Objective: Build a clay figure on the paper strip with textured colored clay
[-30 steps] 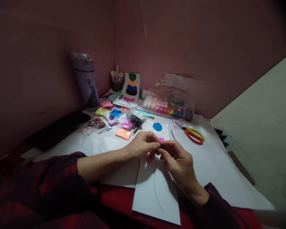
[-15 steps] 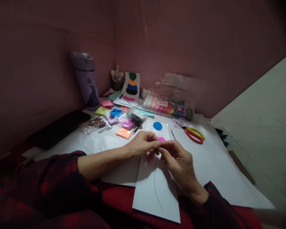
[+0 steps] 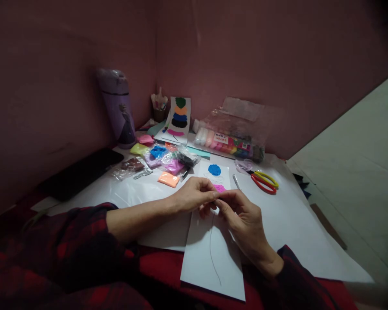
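L hand [image 3: 194, 196] & R hand [image 3: 245, 217], grip pinched on dark bit [image 3: 215, 202], over white card [image 3: 197, 263], pkg label [image 3: 221, 138] illeg.

Wears dark plaid patched with red, loose and creased on the left sleeve [image 3: 84, 232], ending partway along the forearm [image 3: 139, 219] in a rumpled edge. Shows little red on the right sleeve [image 3: 299, 280], mostly near-black and ending close to the wrist [image 3: 271, 260]. Leaves left hand [image 3: 195, 193] and right hand [image 3: 247, 219] bare.
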`<state>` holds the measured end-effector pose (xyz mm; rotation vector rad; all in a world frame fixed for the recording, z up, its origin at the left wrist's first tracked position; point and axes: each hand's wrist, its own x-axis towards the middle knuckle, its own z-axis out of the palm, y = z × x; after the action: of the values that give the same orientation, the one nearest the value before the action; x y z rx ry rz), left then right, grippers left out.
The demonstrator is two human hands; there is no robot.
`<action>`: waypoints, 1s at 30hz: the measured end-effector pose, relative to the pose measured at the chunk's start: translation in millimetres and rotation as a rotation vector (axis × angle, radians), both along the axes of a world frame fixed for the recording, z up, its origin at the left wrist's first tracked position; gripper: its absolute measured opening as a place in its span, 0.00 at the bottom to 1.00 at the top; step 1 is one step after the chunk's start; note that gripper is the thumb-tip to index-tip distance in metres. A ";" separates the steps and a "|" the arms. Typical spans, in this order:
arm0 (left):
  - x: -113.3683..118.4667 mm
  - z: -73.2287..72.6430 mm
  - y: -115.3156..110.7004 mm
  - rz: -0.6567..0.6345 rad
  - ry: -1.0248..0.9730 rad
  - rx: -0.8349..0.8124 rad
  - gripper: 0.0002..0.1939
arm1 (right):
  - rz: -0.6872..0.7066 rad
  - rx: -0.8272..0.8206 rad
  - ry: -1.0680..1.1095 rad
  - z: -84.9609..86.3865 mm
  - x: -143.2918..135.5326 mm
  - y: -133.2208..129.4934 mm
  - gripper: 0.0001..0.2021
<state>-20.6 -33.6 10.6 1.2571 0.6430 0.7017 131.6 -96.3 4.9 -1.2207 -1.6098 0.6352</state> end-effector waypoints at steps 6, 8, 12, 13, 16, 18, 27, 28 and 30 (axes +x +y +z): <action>-0.2 0.3 -0.1 -0.007 0.005 -0.003 0.19 | 0.001 -0.020 0.001 0.3 0.1 0.0 0.02; 0.0 0.9 -0.3 -0.005 0.006 -0.009 0.19 | 0.007 -0.024 0.003 0.3 0.3 -0.3 0.02; 0.3 1.0 -0.7 0.000 0.008 -0.004 0.18 | 0.047 -0.033 0.020 -0.3 0.7 -0.4 0.02; 0.2 0.8 -0.8 0.000 0.008 -0.001 0.18 | 0.053 -0.030 0.023 -0.4 0.7 -0.2 0.02; 0.2 0.1 -1.0 -0.001 0.009 0.004 0.17 | 0.052 -0.025 0.027 -0.3 0.4 0.1 0.02; 0.2 0.0 -1.0 0.003 0.010 0.004 0.17 | 0.052 -0.029 0.031 0.1 0.0 0.1 0.02; 0.4 -0.4 -1.1 0.010 0.009 0.006 0.20 | 0.054 -0.011 0.019 -0.8 0.5 0.7 0.02; 0.5 -0.1 -1.2 0.013 0.009 0.004 0.21 | 0.058 -0.014 0.020 -0.7 0.4 0.8 0.02; 0.6 0.7 -1.4 0.021 0.014 0.004 0.22 | 0.067 -0.021 0.026 0.1 0.2 0.6 0.02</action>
<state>-20.1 -35.0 11.4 1.2614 0.6668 0.7123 131.8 -95.7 4.9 -1.1726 -1.6317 0.7091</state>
